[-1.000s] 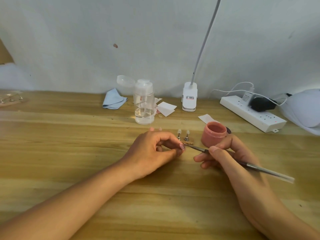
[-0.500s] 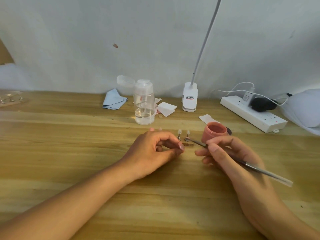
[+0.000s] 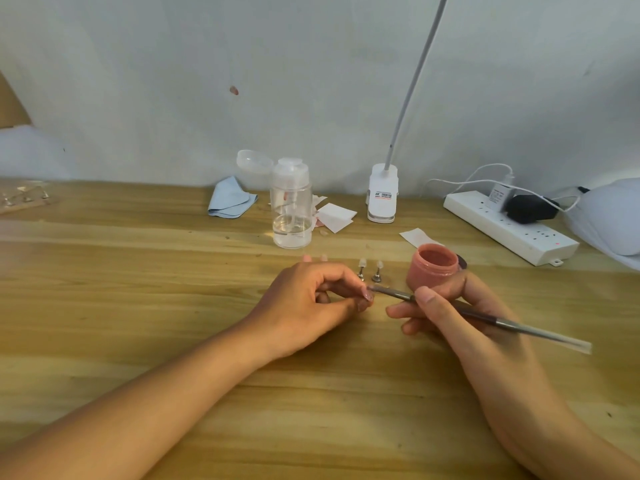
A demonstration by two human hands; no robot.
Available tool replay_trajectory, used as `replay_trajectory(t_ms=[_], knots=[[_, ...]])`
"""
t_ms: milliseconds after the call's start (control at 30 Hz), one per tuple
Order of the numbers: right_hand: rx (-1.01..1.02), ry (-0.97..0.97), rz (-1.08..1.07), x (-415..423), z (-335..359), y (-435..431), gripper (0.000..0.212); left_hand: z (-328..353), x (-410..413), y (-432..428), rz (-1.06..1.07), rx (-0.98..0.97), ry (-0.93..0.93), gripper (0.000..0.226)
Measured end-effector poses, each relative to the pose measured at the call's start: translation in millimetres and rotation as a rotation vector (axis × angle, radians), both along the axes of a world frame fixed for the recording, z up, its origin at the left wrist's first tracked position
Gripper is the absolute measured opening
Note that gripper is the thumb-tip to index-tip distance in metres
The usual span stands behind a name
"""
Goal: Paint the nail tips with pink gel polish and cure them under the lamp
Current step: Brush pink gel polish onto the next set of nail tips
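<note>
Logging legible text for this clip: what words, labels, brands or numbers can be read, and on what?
White clip-on lamp base: label with dark and red print, too blurred to read.
White plug adapter on white power strip: printed label, too small to read.
No other text visible.

A plain wall (image 3: 311, 64), pale grey-white and lightly scuffed, closes the scene behind, with one small reddish mark (image 3: 234, 90) on it. A wooden table (image 3: 138, 306) of light, yellowish planks with long grain lines meets the wall's foot. Soft, even light falls throughout, with faint shadows. A brown slanted edge (image 3: 10, 105) shows at far left.
</note>
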State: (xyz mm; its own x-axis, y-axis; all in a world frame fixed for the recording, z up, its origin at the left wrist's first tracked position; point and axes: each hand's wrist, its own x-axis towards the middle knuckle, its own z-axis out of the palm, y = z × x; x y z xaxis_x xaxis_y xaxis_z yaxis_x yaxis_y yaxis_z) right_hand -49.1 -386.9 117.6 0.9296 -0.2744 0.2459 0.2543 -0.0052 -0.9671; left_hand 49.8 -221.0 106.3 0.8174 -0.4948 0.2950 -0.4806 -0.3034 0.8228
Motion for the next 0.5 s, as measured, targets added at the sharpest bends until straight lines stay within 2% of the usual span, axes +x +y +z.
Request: replay_trajectory(t_ms=[500], knots=[[-0.018,-0.017,0.003,0.5,-0.8,0.5,0.021,1.7,-1.7,-0.2,0.013,0.035,-0.002,0.015]])
